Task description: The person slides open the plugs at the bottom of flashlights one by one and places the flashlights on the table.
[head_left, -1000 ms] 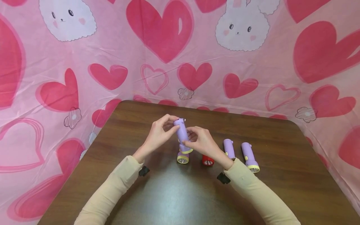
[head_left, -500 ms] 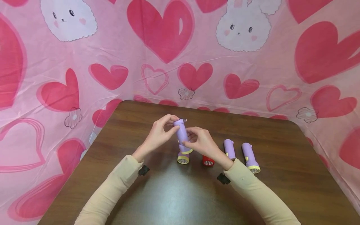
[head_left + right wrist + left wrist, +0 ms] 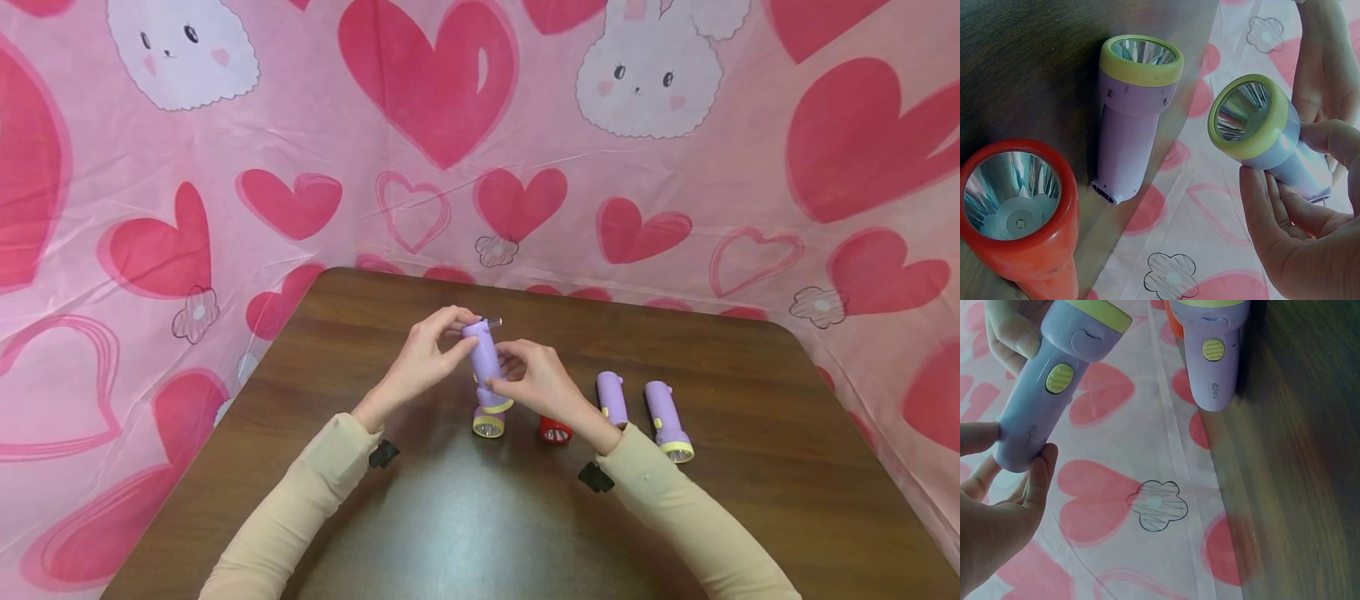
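Observation:
My left hand (image 3: 429, 348) grips the tail end of a purple flashlight (image 3: 484, 354) with thumb and fingers. My right hand (image 3: 543, 377) pinches the same flashlight near its yellow-rimmed head, which points down toward me. A small shiny prong-like piece (image 3: 494, 322) sticks out sideways at the tail. In the left wrist view the yellow switch (image 3: 1059, 378) shows on the barrel. A second purple flashlight (image 3: 489, 426) lies on the table behind and below the held one, partly covered by it. The right wrist view shows the held flashlight's reflector (image 3: 1244, 112).
A red flashlight (image 3: 555, 430) lies just below my right hand, partly hidden by it. Two more purple flashlights, one (image 3: 611, 396) beside my right wrist and another (image 3: 666, 414) farther right, lie on the brown wooden table (image 3: 465, 517). A pink heart-patterned cloth (image 3: 300, 108) hangs behind.
The shiny piece at the held flashlight's tail sticks out farther to the right than before. Both hands keep nearly the same place and grip.

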